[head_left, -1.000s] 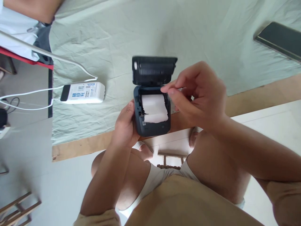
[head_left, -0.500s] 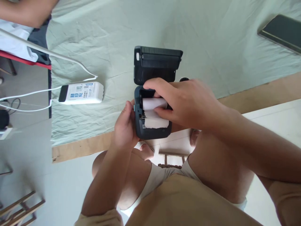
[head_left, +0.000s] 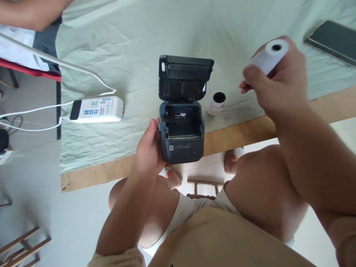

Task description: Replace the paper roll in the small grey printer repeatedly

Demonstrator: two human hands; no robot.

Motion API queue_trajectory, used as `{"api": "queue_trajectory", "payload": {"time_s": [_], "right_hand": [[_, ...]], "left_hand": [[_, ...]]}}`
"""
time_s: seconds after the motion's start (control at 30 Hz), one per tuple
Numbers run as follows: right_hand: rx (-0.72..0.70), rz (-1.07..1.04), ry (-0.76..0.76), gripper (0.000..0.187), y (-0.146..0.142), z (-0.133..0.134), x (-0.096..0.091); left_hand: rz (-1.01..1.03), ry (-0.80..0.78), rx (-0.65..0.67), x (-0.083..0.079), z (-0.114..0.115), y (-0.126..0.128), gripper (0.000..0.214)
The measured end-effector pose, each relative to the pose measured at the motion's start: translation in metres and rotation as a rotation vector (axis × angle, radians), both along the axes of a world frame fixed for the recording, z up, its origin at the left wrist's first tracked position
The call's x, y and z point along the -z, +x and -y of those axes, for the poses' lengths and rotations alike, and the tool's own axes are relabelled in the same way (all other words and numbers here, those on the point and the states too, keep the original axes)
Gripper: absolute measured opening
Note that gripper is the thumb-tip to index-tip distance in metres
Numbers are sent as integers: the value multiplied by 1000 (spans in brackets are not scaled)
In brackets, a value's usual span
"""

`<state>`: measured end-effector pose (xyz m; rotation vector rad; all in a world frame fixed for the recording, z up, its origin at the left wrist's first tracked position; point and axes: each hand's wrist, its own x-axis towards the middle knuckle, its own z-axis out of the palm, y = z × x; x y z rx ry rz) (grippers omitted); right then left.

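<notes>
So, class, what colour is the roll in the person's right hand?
The roll is white; it shows best in the head view.

Now holding the white paper roll (head_left: 263,63) in the right hand (head_left: 283,76), clear of the dark printer (head_left: 182,144), instead of reaching into it as half a second ago. Carrying it over the tabletop (head_left: 133,44), well to the printer's right and toward the near edge. Slanting the roll rather than keeping it crosswise, and showing its hollow end. Exposing the bay (head_left: 182,128), earlier filled with paper, including a label (head_left: 179,116) inside and a thin bar (head_left: 183,138). No longer draping torn paper over the front panel (head_left: 183,155), thus baring small printed marks (head_left: 171,148). Also uncovering an upright cylinder (head_left: 215,107), previously mostly hidden by the right hand, near the tabletop's near edge.
</notes>
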<state>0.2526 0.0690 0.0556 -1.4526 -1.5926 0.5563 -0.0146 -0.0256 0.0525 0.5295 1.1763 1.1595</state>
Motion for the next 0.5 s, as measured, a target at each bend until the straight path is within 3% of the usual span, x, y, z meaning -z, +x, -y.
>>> {"api": "queue_trajectory", "payload": {"time_s": [0.13, 0.27, 0.43, 0.5], "right_hand": [[-36, 316, 29, 35, 15, -8, 15], [-19, 463, -73, 64, 18, -7, 13], [-102, 499, 343, 30, -7, 26, -5], [-194, 484, 405, 31, -21, 38, 0]], "left_hand": [[0, -5, 13, 1, -1, 0, 48], [4, 25, 8, 1, -1, 2, 50], [23, 21, 9, -1, -1, 3, 48], [16, 22, 5, -1, -1, 3, 47]]}}
